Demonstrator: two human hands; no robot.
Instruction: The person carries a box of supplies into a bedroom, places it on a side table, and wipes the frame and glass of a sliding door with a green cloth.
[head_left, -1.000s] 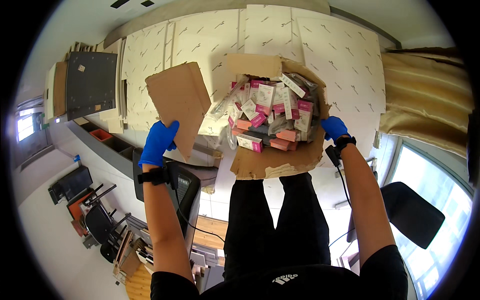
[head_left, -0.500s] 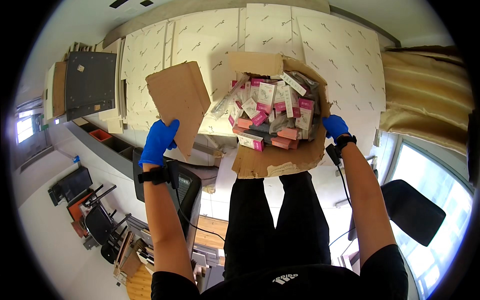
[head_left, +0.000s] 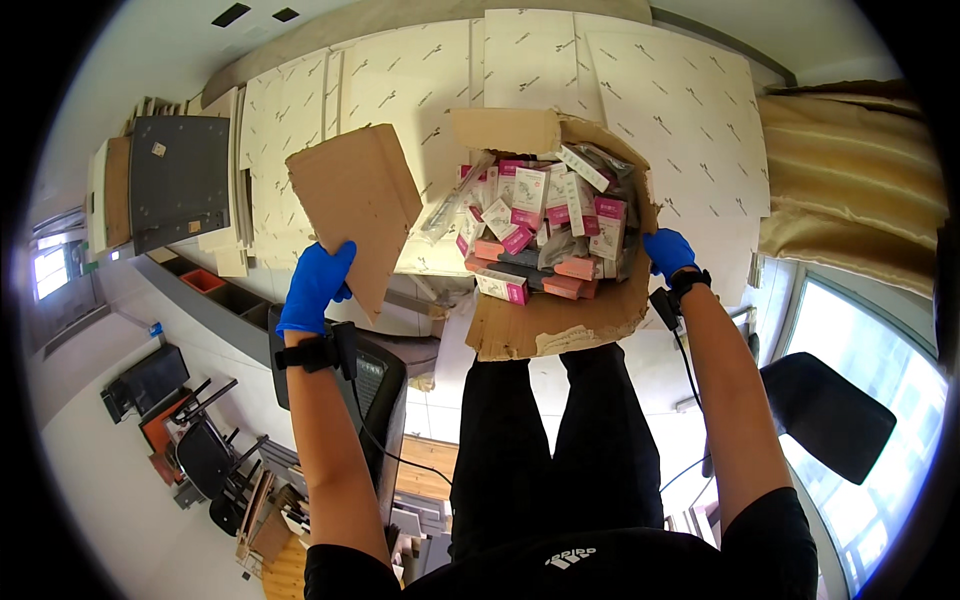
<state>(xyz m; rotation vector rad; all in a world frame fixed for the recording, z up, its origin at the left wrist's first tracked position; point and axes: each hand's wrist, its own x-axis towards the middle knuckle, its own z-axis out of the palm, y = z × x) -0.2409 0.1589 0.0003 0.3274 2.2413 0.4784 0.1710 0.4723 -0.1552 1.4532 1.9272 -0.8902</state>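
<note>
Between my arms sits an open cardboard box [head_left: 560, 325], its near flap folded out toward me and its edges torn. Several small white-and-pink cartons [head_left: 530, 190] lie jumbled inside it, with clear plastic bags [head_left: 452, 205] and salmon-coloured blocks [head_left: 570, 280] among them. My left hand [head_left: 320, 283], in a blue glove, is closed on the lower edge of a flat cardboard piece [head_left: 357, 195]; a gap shows between this piece and the box. At the box's right edge, my gloved right hand [head_left: 670, 254] grips the cardboard wall, its fingertips partly hidden.
Large pale printed boards [head_left: 680, 130] stand beyond the box. A black chair [head_left: 375, 390] is close by my left forearm, and a dark chair part [head_left: 830, 415] lies right of my right arm. Cables [head_left: 400, 460] hang from both wrist straps. Gold curtains [head_left: 840, 180] hang at right.
The whole view has shifted slightly. Both hands keep their holds, and the cardboard piece and the box stay nearly where they were.
</note>
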